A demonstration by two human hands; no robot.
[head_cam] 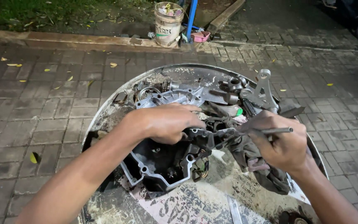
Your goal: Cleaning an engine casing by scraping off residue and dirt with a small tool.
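Left hand (166,123) clamps the dark engine cover (162,164); right hand (280,143) grips a thin metal tool (270,131), apparently over a rag (253,159).

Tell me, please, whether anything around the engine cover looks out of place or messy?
Nothing looks broken. The left hand steadies the black engine cover; the right hand holds a thin metal tool. Loose metal parts and a dirty rag clutter the grimy round tray.

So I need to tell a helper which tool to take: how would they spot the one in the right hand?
On the round metal tray, find the right hand over the dirty rag. It holds a thin grey metal rod, straight and plain among bulky castings.
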